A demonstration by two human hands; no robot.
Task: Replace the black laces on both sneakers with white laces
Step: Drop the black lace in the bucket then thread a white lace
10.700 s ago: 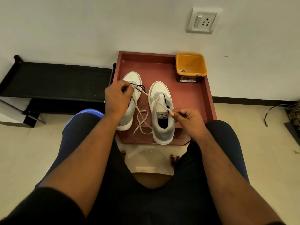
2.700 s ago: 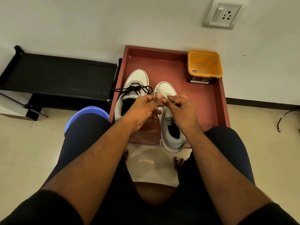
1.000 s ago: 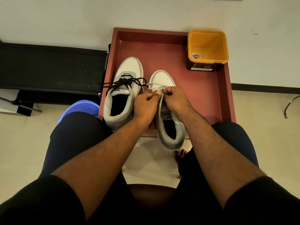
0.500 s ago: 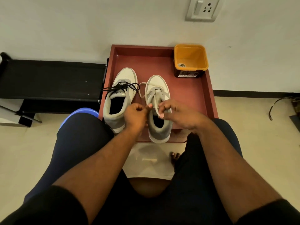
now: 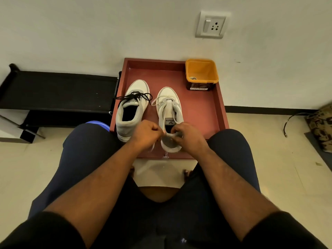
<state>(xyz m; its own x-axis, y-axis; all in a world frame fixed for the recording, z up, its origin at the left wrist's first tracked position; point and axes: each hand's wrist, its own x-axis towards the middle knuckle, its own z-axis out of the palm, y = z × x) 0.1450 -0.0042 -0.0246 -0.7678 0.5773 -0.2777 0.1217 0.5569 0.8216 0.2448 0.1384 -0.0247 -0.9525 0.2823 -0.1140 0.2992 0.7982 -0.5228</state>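
Note:
Two white-and-grey sneakers stand side by side in a red tray (image 5: 201, 112). The left sneaker (image 5: 132, 109) has loose black laces (image 5: 134, 97) bunched over its tongue. The right sneaker (image 5: 169, 112) carries a white lace (image 5: 158, 102) through its front eyelets, with a loop hanging off its left side. My left hand (image 5: 146, 134) and my right hand (image 5: 186, 136) are both curled over the heel opening of the right sneaker, each pinching an end of the white lace. The lace ends are mostly hidden by my fingers.
An orange tub (image 5: 202, 73) holding something pale stands in the tray's far right corner against the wall. A black low rack (image 5: 57, 90) lies left of the tray. A blue stool edge (image 5: 98, 124) shows by my left knee. A cable (image 5: 294, 119) lies on the floor at right.
Both hands have drawn back from the eyelets toward the heel of the right sneaker, pulling the white lace ends with them. The left sneaker and the tub have not moved.

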